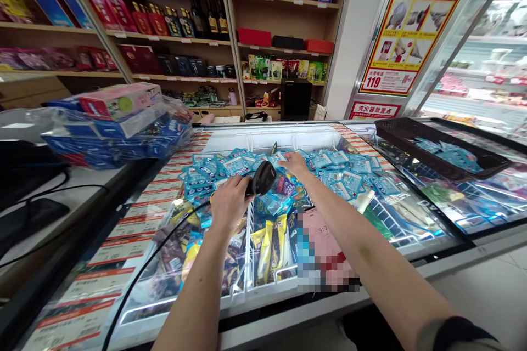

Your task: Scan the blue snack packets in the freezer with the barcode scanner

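Note:
My left hand point(231, 197) is wrapped round a black handheld barcode scanner point(264, 177), its head tilted toward the right and its cable running down to the lower left. My right hand point(295, 164) reaches further out, its fingers closed at the edge of a small blue packet point(279, 157). Many similar blue packets point(346, 182) lie spread in a layer on top of the chest freezer point(263, 140). Beneath the hands, yellow-wrapped ice creams point(265, 249) and a purple packet point(285, 186) show in the wire baskets. The fingertips of my right hand are partly hidden.
A dark basket point(486, 170) with more blue packets stands at the right. Plastic-wrapped blue boxes point(119, 131) are stacked at the left. A phone point(325, 238), partly blurred, lies near the front edge. Price labels point(115, 252) line the left side; stocked shelves point(173, 38) stand behind.

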A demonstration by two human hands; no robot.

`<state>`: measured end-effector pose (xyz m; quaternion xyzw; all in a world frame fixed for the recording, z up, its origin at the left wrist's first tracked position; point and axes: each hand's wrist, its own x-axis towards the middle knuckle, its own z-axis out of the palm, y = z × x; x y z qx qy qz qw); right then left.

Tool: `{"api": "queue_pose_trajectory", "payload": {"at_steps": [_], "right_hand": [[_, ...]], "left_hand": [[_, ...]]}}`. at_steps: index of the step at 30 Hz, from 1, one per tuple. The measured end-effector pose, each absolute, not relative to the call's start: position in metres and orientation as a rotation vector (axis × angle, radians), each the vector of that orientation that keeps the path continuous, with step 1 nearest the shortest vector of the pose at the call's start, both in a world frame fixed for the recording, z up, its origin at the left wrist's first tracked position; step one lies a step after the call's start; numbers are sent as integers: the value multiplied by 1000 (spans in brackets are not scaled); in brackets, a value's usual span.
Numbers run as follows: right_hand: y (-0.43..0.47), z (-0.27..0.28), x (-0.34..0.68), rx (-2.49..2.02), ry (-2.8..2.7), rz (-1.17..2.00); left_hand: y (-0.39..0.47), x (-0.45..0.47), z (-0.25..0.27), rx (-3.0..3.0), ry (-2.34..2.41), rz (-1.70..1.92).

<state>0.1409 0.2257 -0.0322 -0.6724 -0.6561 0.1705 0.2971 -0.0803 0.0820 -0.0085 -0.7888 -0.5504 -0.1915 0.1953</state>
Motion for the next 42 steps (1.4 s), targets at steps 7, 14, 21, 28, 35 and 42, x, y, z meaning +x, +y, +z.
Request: {"api": "queue_pose_trajectory", "payload": {"at_steps": [7,14,21,28,35,42], "right_hand": [[205,-26,159,-1559,-1498,675],[162,-36,188,-1340,-1369,761],[146,-48,190,-1332,-1253,870],[150,-53,190,-1226,-1318,887],[150,-53,190,-1336,-1364,854],[150,-49,191,-1325,-1301,895]], "left_hand": [[79,-77,-5,-2210,-1555,-519],[74,-66,-2,-2229,-1540,-574],[71,-56,-2,-2308,-1513,-614],[72,-52,-6,-2326,-1534,-622],[72,-50,-7,-2324,-1508,-604],[74,-50,-8,-2321,-1514,-563]]}}
